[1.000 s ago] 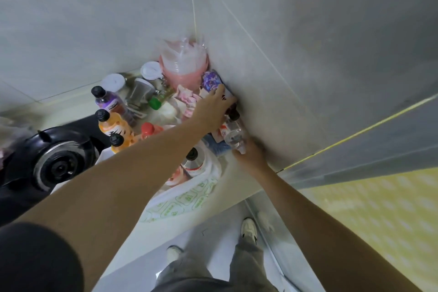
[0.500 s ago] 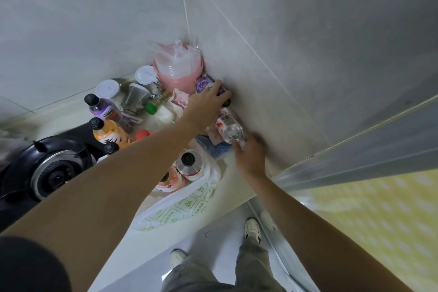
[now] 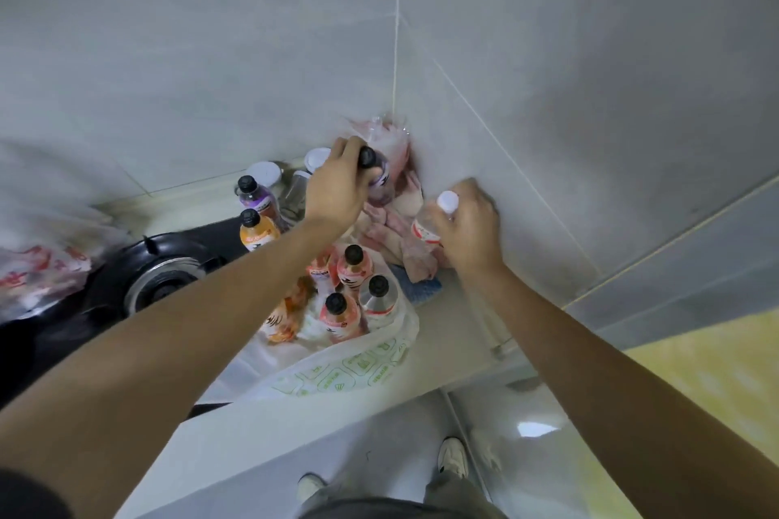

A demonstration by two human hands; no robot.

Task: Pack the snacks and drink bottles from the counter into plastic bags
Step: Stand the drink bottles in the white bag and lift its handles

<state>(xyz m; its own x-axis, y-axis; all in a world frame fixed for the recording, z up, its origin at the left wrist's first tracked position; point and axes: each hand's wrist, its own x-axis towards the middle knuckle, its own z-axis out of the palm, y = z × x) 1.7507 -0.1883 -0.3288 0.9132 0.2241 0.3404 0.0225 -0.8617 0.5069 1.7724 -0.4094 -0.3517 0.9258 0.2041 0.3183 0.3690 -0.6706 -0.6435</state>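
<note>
In the far corner of the counter: I am working with both hands up against the tiled walls.
Left hand (image 3: pixel 335 185): I am curling my fingers round the neck of a purple-labelled bottle (image 3: pixel 381 177) with a black cap, just in front of the pink bag (image 3: pixel 385 139) in the corner.
Right hand (image 3: pixel 468 223): I am gripping a clear water bottle (image 3: pixel 430 223) with a white cap, holding it over the pinkish snack packets (image 3: pixel 400 232) by the right wall.
White bag (image 3: pixel 358 362): it is lying open on the counter near me, below both hands.
Done so far: four black-capped bottles (image 3: pixel 354 291) are standing inside that bag (an orange packet seems tucked in at their left).
Left to do: I am judging the job roughly half finished; the two bottles in my hands are not yet in the bag.
Waiting on the left: a purple bottle (image 3: pixel 255 194) and an orange bottle (image 3: pixel 257 230) are standing beside the black stove (image 3: pixel 160 287), and the snack packets are lying loose too.
</note>
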